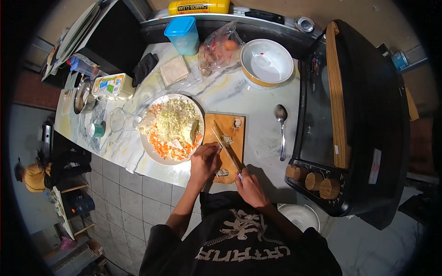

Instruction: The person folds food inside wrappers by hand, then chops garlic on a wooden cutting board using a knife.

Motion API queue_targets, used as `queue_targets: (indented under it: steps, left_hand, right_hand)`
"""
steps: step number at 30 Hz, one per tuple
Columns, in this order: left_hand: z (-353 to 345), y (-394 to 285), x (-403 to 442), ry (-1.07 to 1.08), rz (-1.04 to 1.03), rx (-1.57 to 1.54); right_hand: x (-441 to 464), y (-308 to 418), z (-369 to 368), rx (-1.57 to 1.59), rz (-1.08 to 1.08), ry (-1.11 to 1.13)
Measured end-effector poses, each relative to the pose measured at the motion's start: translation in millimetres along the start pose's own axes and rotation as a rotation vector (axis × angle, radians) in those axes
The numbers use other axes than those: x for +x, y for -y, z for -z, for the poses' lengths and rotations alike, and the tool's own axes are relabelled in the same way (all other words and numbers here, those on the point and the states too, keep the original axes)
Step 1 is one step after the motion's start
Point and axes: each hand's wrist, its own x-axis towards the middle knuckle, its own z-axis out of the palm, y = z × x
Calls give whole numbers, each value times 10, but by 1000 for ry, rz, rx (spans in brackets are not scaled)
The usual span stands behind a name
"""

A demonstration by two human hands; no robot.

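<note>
My right hand [251, 186] is wrapped round the handle of a kitchen knife [228, 151], whose long blade lies slantwise over a wooden cutting board [238, 156]. Close beside the blade, my left hand [206, 161] has its fingers curled and pressed together at the board's left edge; whatever they hold is hidden. Small pale chopped pieces [226, 139] lie by the blade. Another pale piece [237, 123] is at the board's top right corner, and a greyish one [222, 173] near its lower end. Left of the board stands a white plate [152, 156] heaped with shredded cabbage [172, 115] and chopped carrot [165, 149].
A spoon [281, 131] lies right of the board, before a black oven [359, 124]. Behind are a white bowl [267, 62], a plastic bag [218, 50] with an egg and a blue-lidded container [182, 37]. A tub [113, 86] stands left. Another person [34, 177] is far left.
</note>
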Motion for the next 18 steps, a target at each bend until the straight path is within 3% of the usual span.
queue_targets:
  steps: [18]
  left_hand:
    - [-45,-12,-35,-13,-3,-1]
  right_hand:
    - [4,23,-20,-10,54,-38]
